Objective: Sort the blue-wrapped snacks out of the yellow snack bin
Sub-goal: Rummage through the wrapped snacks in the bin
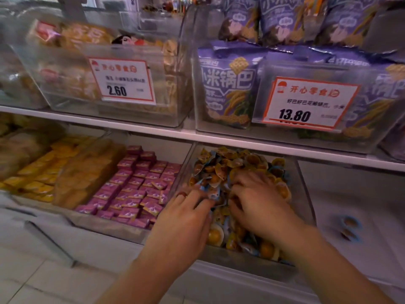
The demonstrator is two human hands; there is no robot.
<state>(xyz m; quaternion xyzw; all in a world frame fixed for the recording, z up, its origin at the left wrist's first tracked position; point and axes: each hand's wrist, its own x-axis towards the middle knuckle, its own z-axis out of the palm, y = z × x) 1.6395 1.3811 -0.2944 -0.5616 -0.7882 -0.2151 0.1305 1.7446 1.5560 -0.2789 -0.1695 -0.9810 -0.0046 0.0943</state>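
both hands, left hand point(186, 213) and right hand point(260, 200), dig curled into yellow snack bin point(304, 194); grips unclear.

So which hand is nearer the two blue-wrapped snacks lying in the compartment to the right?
Right. The right hand digs in the snack bin beside the blue-wrapped snacks; the left hand works farther away, at the bin's other side.

Dim, motion-blurred, edges warped

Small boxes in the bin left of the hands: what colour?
Pink-purple boxes with a pale mark, clearest in the head view.
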